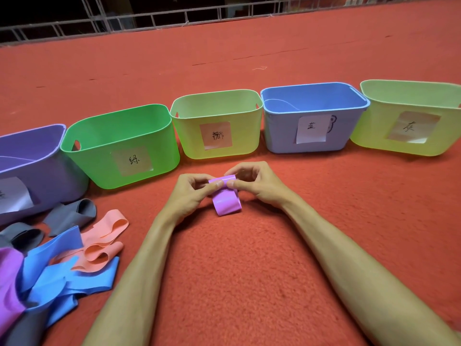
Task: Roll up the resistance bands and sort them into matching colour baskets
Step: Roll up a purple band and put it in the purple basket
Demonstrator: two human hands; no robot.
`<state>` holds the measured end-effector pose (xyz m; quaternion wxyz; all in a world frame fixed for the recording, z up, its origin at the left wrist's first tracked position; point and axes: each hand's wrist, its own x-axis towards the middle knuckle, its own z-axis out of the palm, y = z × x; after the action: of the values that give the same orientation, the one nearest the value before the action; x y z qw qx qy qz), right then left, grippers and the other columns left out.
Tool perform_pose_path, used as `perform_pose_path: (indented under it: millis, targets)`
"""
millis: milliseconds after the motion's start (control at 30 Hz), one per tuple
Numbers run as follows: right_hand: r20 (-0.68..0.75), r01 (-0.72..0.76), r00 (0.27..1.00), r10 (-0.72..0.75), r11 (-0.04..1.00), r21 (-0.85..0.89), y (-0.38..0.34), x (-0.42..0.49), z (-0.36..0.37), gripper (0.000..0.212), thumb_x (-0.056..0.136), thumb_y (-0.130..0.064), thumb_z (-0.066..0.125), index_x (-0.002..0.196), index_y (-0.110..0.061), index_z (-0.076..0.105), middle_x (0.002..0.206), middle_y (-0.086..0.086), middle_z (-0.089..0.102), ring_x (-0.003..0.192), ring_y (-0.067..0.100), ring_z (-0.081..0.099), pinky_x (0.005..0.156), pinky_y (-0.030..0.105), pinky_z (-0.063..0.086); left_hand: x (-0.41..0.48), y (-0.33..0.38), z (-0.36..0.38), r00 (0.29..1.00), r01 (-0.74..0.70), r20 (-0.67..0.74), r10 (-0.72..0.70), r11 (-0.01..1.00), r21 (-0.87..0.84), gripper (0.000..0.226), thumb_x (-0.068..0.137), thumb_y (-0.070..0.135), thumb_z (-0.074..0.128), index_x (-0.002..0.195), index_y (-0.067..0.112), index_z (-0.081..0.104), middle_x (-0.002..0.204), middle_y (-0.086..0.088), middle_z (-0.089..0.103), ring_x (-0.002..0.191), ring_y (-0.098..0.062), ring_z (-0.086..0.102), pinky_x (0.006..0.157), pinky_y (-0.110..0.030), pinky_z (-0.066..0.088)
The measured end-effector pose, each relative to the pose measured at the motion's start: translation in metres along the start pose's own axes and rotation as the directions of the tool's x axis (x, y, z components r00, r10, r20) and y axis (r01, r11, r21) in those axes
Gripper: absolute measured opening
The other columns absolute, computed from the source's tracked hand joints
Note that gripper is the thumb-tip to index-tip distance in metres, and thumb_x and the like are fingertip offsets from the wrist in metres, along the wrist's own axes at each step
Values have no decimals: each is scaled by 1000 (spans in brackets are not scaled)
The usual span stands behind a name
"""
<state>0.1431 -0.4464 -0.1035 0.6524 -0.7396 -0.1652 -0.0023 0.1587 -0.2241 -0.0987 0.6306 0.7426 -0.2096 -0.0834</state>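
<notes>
A purple resistance band (226, 201) is pinched at its upper end between my left hand (193, 193) and my right hand (252, 182), partly rolled, with its loose loop lying toward me on the red carpet. Behind my hands stands a row of labelled baskets: a purple basket (42, 156) far left, a green basket (119, 146), a yellow-green basket (217, 113), a blue basket (311, 106) and another yellow-green basket (409, 101) far right. At lower left lies a loose pile of bands: grey bands (71, 214), pink bands (104, 243), blue bands (64, 278) and a purple band (8, 283).
Red carpet (249, 270) covers the floor all around. A metal railing (174, 16) runs along the far edge with darkness beyond. Each basket carries a paper label with handwriting on its front.
</notes>
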Motion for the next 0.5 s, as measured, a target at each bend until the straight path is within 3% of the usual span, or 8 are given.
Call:
perform_pose_path:
  millis: [200,300,500]
  targets:
    - [-40,-70,997,70,998,9,-2,3,3,16,96,-9,71,106,3,72,76,3,73,67,4,63,65,14,47,-1,0,1,999,-41,-17,40,999,-35,19,90,11,74,107,2,78,103,-14,79,90,-15,71,83,-23,56]
    - [-30,-76,997,76,997,3,0,4,6,15,99,-11,67,98,2,74,83,9,72,68,5,63,66,16,50,-1,0,1,998,-53,-26,51,997,-57,25,84,14,78,107,3,77,104,-10,80,92,-14,72,85,-24,56]
    - [-30,-35,999,36,999,16,1,2,1,16,96,-6,71,105,7,72,92,10,75,78,10,68,74,21,53,0,0,2,999,-38,-7,38,999,-3,28,86,21,78,108,4,77,105,-8,79,93,-13,70,87,-22,53]
